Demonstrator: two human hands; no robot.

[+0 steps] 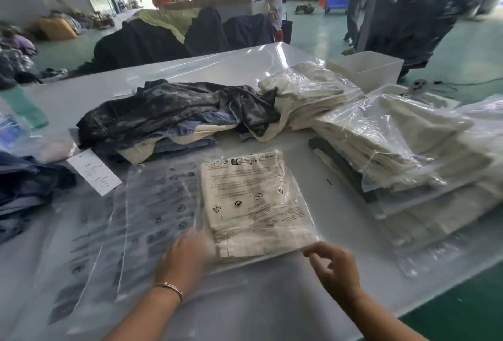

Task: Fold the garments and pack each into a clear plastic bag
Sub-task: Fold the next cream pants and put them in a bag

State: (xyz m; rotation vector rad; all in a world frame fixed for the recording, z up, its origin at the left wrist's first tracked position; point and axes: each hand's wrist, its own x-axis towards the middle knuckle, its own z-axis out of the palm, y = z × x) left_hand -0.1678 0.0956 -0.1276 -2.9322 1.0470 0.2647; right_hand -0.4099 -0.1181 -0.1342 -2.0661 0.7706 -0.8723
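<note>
A cream folded garment (253, 204) is seen inside a clear plastic bag (296, 221) printed with black warning text and symbols, lying flat near the front edge of the bench (313, 302), roughly at its middle. The bag's near end is blurred by motion, so whether it is sealed cannot be told. The left hand (185, 256) is laid on the bag's near left corner, fingers spread and blurred; it cannot be told whether anything is pinched there. The right hand (332, 264) is held at the bag's near right corner, thumb and forefinger brought narrowly together at the plastic edge, the other fingers loosely curled.

Empty printed bags (160, 204) are spread just left of the packed one, overlapping toward the front left of the bench. A heap of dark and denim garments (168, 114) is piled behind, toward the bench's middle. Stacks of bagged cream garments (386, 144) are banked along the right edge, close beside the packed bag. A white paper tag (94, 171) lies left of the heap. Bare bench surface is left only in the narrow strip between the hands and the front edge, and at the far corner.
</note>
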